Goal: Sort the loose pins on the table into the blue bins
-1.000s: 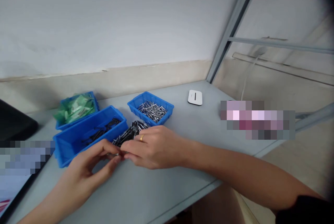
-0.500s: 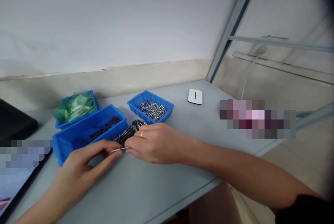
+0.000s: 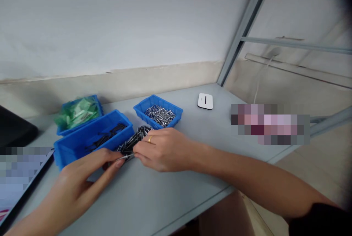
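Observation:
My left hand (image 3: 82, 179) pinches one end of a thin silver pop rivet (image 3: 127, 156) between thumb and forefinger. The fingertips of my right hand (image 3: 162, 151), which wears a gold ring, are closed on the rivet's other end. Just behind my fingers lies a heap of dark and silver rivets (image 3: 137, 137) on the table, partly covered by my right hand. Beyond it stands a blue bin (image 3: 176, 119) with silver rivets inside. A larger blue bin (image 3: 62, 151) next to my left hand holds dark, thin pieces (image 3: 107, 137).
At the back left, a blue bin (image 3: 100, 108) holds green plastic bags (image 3: 79, 113). A white device (image 3: 205, 101) lies near the wall on the grey table (image 3: 176, 199). A metal frame post (image 3: 242, 34) rises at the right. Blurred-out items sit at the right edge and front left.
My left hand has shifted slightly left, and more of the rivet's middle shows between the two hands. My right hand has barely moved.

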A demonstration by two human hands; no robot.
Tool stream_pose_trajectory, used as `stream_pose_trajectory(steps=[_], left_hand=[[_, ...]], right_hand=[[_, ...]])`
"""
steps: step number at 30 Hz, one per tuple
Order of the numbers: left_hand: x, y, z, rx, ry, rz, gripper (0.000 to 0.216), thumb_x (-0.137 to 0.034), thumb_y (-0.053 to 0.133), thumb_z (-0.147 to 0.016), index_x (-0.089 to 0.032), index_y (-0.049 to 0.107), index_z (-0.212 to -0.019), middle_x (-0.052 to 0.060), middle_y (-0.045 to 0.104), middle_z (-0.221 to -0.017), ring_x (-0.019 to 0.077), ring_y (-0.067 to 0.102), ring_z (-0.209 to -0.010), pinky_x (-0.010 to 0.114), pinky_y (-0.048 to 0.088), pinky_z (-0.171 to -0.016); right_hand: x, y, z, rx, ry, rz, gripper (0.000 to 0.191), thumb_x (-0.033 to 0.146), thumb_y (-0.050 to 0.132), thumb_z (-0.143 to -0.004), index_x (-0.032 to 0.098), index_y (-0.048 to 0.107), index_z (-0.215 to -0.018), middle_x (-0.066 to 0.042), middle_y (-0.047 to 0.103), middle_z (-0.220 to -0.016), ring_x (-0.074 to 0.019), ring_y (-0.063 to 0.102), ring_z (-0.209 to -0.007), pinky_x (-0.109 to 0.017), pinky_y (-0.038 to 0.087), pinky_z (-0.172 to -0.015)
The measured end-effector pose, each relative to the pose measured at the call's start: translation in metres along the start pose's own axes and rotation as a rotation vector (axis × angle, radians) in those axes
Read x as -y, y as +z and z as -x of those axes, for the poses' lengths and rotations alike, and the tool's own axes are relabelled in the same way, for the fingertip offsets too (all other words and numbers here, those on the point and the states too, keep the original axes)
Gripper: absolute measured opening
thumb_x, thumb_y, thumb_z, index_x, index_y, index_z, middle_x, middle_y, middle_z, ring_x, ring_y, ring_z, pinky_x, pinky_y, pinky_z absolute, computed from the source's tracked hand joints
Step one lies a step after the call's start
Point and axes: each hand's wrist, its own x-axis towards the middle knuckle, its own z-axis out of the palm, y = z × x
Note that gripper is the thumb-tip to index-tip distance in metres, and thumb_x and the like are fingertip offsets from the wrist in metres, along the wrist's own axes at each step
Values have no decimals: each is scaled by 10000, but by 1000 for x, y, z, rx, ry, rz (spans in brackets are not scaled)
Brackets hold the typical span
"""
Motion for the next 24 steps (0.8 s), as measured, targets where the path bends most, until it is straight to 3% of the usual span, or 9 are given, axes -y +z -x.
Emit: stream_pose_trajectory(steps=[5,8,14,24], left_hand=[[10,-8,-3,55,284,-168,170,-362,472,-1037,-295,624,-1003,-46,705,-851,95,680,-718,143,511,-658],[16,-11,-4,36,380,-251,134,-307,478,-1037,-265,605,-1037,-20,702,-869,109,685,-729,171,509,-669],[21,-17,-6,-22,363,-332,166,-349,486,-1040,-254,622,-1037,-15,706,-882,133,683,-741,226,496,-710],[35,-25,-14,-106,346,-467,249,-404,469,-1025,-238,655,-1010,14,711,-899,188,681,-773,285,507,-748]], right_hand=[[0,-2,-1,32,6,9,233,244,434,-1022,189,552,-828,20,605,-693,-122,556,-687,-268,337,-637],[0,-2,1,13,9,8,230,241,429,-1024,185,563,-846,21,621,-713,-120,558,-680,-271,342,-639],[-2,0,3,-22,79,8,274,288,401,-1047,178,593,-885,10,655,-730,-127,577,-678,-285,316,-612],[0,-2,3,107,46,-4,327,301,366,-1051,181,575,-831,3,628,-687,-137,584,-666,-283,325,-604]])
